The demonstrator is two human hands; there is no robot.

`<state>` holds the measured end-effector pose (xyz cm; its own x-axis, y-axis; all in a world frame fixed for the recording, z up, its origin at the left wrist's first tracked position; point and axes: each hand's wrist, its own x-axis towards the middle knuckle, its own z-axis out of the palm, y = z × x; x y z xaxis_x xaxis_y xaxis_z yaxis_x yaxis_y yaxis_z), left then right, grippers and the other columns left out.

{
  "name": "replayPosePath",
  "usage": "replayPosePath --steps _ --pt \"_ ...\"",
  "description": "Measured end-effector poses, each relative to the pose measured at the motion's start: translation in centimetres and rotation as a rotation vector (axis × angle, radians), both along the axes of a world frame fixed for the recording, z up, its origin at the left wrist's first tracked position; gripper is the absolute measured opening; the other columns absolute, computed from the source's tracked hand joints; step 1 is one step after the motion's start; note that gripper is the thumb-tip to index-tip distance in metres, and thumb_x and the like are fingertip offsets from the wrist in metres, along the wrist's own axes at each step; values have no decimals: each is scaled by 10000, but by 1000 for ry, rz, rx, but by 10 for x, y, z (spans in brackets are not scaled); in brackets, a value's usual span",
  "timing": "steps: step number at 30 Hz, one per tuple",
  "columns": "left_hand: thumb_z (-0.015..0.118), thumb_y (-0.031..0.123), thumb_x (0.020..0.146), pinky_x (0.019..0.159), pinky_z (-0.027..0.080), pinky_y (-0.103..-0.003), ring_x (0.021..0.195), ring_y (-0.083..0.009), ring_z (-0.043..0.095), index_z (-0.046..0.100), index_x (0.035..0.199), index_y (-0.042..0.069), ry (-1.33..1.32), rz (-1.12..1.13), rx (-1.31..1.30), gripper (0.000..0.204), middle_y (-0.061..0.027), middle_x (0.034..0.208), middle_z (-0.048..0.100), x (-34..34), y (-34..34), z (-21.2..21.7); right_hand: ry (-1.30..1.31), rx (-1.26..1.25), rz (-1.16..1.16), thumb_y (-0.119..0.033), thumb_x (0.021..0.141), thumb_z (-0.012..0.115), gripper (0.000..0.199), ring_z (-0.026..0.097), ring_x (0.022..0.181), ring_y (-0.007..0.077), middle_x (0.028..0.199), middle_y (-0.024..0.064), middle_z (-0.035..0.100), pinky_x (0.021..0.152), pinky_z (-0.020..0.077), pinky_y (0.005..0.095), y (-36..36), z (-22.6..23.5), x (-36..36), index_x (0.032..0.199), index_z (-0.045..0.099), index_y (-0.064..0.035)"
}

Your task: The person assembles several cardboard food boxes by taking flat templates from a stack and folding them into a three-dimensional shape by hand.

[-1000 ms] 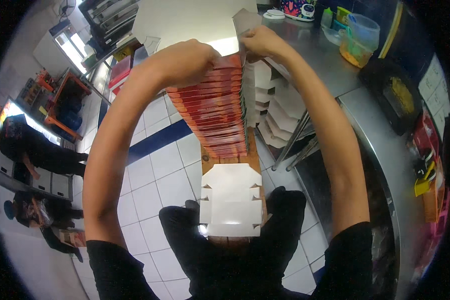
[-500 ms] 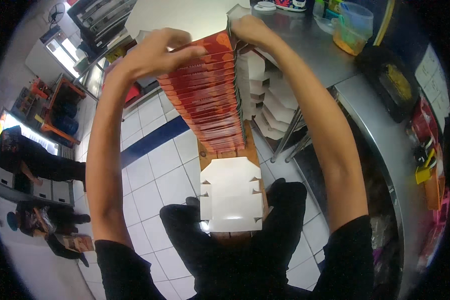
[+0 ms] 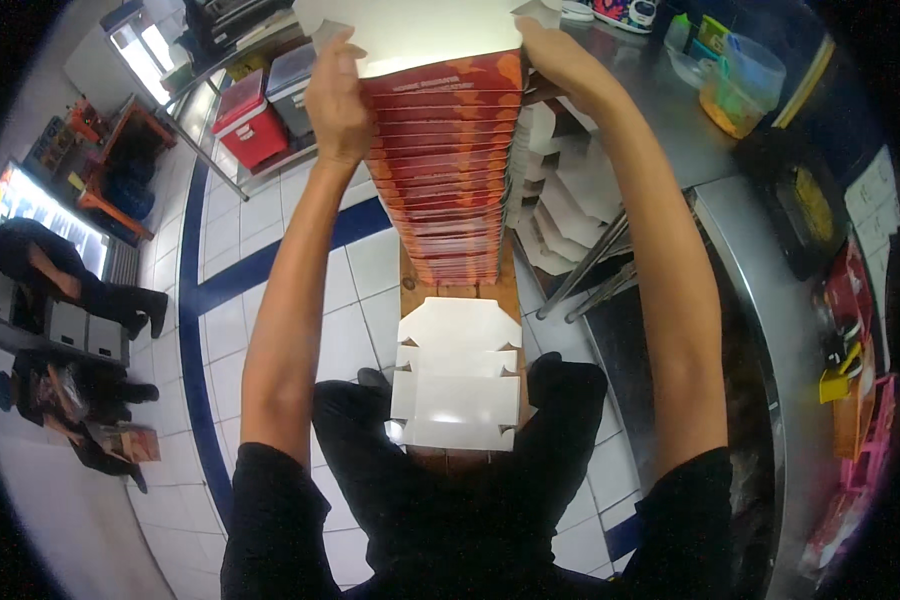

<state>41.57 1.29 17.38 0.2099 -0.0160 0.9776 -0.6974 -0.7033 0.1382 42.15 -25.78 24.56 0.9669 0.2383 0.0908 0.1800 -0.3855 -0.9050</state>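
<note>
From a distance, I have the left hand [image 3: 338, 105] and the right hand [image 3: 562, 65] at opposite sides of a carton [image 3: 435, 40], its white face uppermost and its red front showing between them, atop a tall stack [image 3: 448, 190]. The left fingers stand close together at the carton's left corner; the right ones curl about its right corner, their tips partly out of sight. I cannot tell whether either hand pinches the card or merely rests against it. The stack drops away beneath the grip to a wooden bench [image 3: 511, 285], where a white blank [image 3: 457, 375] with notched sides lies flat, well apart from both hands. Just right of the stack, below the right hand, sit more folded pieces [image 3: 575, 225]; farther right of the grip, a clear tub [image 3: 745, 85] stands on a steel counter [image 3: 660, 135]. A red cooler [image 3: 250, 130] lies off to the left. I judge the step in hand to be squaring the carton on the stack; the next move calls for even, light pressure from both sides, as so tall a column could lean.
</note>
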Motion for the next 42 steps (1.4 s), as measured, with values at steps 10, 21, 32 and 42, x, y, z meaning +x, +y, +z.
replayPosePath --steps 10,21,32,42 --pt "349 328 1099 948 462 -409 1079 -405 627 624 1060 -9 53 -85 -256 436 -207 1227 669 -17 -37 -2 -87 153 -61 -485 1068 422 596 689 1080 263 1248 182 686 863 580 417 -13 -20 -4 1338 601 16" --pt "319 235 1110 1112 369 -450 1310 -425 518 612 1185 -57 -108 80 -147 420 -288 1350 575 -3 -26 -19 -346 57 -299 -469 1079 405 554 673 827 241 979 137 708 729 558 383 -40 -58 -16 1135 662 18" --pt "395 278 1087 949 473 -411 1099 -348 633 612 1250 -43 220 -232 -292 420 -244 1175 672 -63 -7 -6 292 -706 40 -586 864 708 687 732 892 386 992 220 730 788 578 482 139 -401 -277 1129 630 44" --pt "587 160 1030 815 557 -352 886 -224 719 587 1239 -17 1108 48 -422 273 -168 964 725 -296 44 -240 446 -353 67 -505 859 729 668 727 927 407 958 261 731 822 564 473 143 -484 -309 1186 571 55"
